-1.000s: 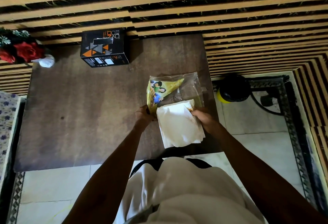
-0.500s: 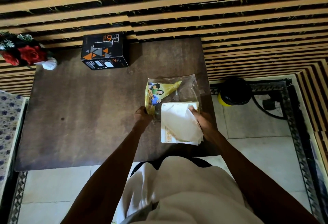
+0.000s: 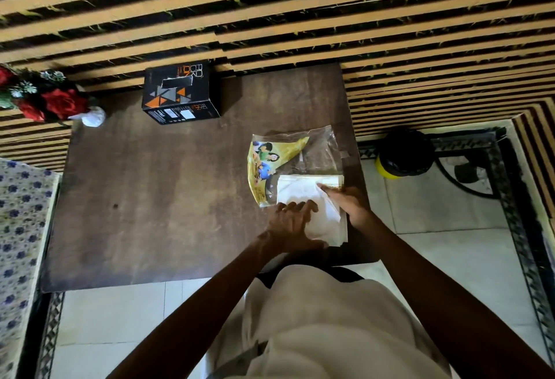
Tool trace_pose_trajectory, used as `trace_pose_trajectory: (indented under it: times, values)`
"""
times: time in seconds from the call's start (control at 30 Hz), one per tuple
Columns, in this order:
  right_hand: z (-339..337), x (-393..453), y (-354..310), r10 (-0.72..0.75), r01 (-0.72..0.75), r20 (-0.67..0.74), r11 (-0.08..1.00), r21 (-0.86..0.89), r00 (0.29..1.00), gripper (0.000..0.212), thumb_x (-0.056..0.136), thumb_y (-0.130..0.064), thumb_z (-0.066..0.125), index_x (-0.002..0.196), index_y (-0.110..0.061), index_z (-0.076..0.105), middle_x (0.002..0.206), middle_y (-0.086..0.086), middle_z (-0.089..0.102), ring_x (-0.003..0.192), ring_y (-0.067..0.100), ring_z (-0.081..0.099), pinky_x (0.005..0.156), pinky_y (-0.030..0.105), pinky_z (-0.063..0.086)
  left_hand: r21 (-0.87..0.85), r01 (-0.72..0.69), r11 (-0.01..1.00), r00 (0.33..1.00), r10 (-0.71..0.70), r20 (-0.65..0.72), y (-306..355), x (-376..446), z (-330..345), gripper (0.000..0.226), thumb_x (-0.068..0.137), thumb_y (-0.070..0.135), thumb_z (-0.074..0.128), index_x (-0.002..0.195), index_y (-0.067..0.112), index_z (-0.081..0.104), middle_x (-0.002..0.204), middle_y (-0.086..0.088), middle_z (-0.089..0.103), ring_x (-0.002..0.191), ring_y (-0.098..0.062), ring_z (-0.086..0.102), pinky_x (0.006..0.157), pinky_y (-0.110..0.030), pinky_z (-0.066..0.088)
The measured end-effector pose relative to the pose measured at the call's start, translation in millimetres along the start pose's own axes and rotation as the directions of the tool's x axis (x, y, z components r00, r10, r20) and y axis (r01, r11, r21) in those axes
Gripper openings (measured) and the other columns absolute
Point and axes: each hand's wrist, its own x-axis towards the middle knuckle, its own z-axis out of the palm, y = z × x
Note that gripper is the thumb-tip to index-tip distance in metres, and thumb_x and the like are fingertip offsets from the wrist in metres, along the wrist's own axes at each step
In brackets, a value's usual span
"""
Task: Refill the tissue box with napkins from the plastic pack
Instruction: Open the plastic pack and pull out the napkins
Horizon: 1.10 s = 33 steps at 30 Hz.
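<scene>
The napkins (image 3: 303, 198) are thin and loose, so I think the stack can slide apart or crumple if it is lifted unevenly. They lie half out of the pack (image 3: 288, 156), near the table (image 3: 150, 213) edge. The left hand (image 3: 289, 225) rests flat on them, fingers spread. The right hand (image 3: 350, 205) pinches their right side. The box (image 3: 180, 93) stands well apart.

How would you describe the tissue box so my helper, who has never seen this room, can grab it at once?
Start at the brown table against the striped wall. The tissue box stands at the table's far edge, left of the middle, with red flowers further left. It is the only box there: black with orange and grey triangles, well apart from the plastic pack near the hands.
</scene>
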Motion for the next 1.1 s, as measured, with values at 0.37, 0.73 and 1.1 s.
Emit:
trace_pose_trajectory:
  times: [0.37, 0.73, 1.1]
  values:
    - [-2.9, 11.4, 11.3, -0.177, 0.175, -0.043, 0.983, -0.057, 0.983, 0.043, 0.074, -0.054, 0.077, 0.09, -0.015, 0.072, 0.09, 0.004, 0.071, 0.086, 0.023, 0.068, 0.076, 0.033, 0.053, -0.578, 0.523, 0.627, 0.835, -0.515, 0.196, -6.8, -11.7, 9.5, 0.021, 0.088, 0.024, 0.06, 0.078, 0.007, 0.066, 0.072, -0.005, 0.062, 0.067, -0.018, 0.058, 0.056, -0.015, 0.046]
    - [-21.3, 4.7, 18.0, -0.176, 0.168, 0.111, 0.983, 0.077, 0.978, 0.047, 0.068, -0.048, 0.083, 0.095, -0.011, 0.077, 0.098, 0.01, 0.077, 0.09, 0.023, 0.074, 0.084, 0.034, 0.057, -0.183, 0.194, 0.964, 0.868, -0.256, -0.426, 6.2, -3.3, -15.3, 0.042, 0.094, 0.036, 0.052, 0.127, 0.011, 0.045, 0.123, -0.013, 0.049, 0.106, -0.029, 0.053, 0.088, -0.041, 0.048]
    - [-28.5, 30.4, 39.9, -0.156, 0.142, 0.058, 0.971, 0.19, 0.986, 0.106, 0.064, -0.09, 0.046, 0.139, -0.015, 0.049, 0.147, 0.007, 0.048, 0.134, 0.031, 0.045, 0.113, 0.053, 0.034, 0.013, 0.071, 0.997, 0.997, -0.071, -0.003, -18.1, 62.6, -5.5, 0.072, 0.084, 0.046, 0.065, 0.144, 0.02, 0.036, 0.149, -0.005, 0.041, 0.139, -0.028, 0.033, 0.113, -0.053, 0.022]
